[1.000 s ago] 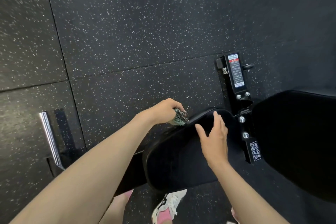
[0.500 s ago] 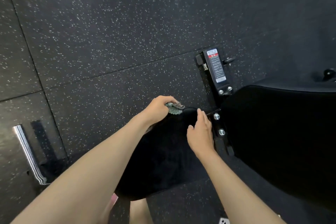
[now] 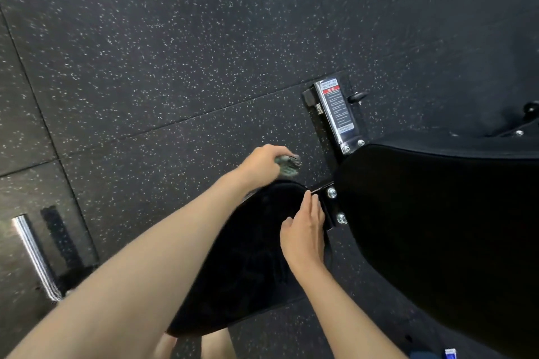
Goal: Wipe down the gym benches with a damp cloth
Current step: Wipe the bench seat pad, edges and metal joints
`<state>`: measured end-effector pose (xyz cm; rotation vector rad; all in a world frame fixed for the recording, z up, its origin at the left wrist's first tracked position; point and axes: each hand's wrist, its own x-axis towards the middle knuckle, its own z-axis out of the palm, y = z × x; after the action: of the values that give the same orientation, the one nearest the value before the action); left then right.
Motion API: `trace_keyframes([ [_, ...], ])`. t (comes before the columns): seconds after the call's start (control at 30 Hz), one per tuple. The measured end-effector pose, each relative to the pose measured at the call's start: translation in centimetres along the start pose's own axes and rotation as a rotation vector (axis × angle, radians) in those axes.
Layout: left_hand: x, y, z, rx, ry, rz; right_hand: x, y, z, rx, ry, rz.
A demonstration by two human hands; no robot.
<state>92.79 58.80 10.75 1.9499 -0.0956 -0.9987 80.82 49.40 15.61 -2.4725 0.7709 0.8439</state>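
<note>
A black gym bench fills the lower right: its small seat pad [image 3: 250, 256] lies under my arms and the larger back pad [image 3: 437, 227] stretches to the right. My left hand [image 3: 262, 163] grips a bunched grey-green cloth [image 3: 288, 165] just past the seat pad's far end, over the floor. My right hand [image 3: 304, 233] rests flat with straight fingers on the seat pad's right edge, fingertips by the bolted bracket [image 3: 332, 204] between the two pads.
Speckled black rubber floor tiles [image 3: 175, 52] surround the bench. A chrome frame post with a warning label [image 3: 337, 109] rises behind the pads, an adjustment knob [image 3: 357, 96] beside it. A chrome bar [image 3: 35, 256] lies on the floor at the left. My legs show at the bottom.
The view has shifted left across the bench. My left hand with the cloth has moved off the seat pad's far tip, out over the floor. My right hand has slid to the pad's right edge.
</note>
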Motion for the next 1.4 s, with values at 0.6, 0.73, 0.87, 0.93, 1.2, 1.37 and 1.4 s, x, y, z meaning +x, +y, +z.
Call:
trace_keyframes([
  [0.6,-2.5,-5.1,-2.0,-0.066,-0.057,-0.205,0.5,-0.3,0.3,0.013,-0.003,0.024],
  [0.73,-5.5,-6.2,-3.1,0.038,-0.066,-0.236,0.2,-0.7,0.2,-0.002,-0.017,0.047],
  [0.87,-7.0,-4.4,-4.4,0.174,-0.146,-0.222,-1.4,-1.5,-0.6,-0.045,-0.059,0.063],
  [0.93,-7.5,-2.3,-5.3,0.307,-0.246,-0.192,-2.7,-2.0,-0.9,-0.035,-0.101,0.047],
  [1.2,-8.4,7.4,-9.3,0.408,-0.209,-0.2,-5.4,-3.8,-4.0,0.162,-0.283,0.112],
  [1.37,-8.8,11.8,-8.2,0.5,-0.414,-0.227,-6.5,-4.8,-7.2,0.264,-0.325,0.144],
  [1.4,-8.9,12.8,-8.5,0.541,-0.445,-0.218,-6.9,-5.0,-7.9,0.292,-0.321,0.171],
])
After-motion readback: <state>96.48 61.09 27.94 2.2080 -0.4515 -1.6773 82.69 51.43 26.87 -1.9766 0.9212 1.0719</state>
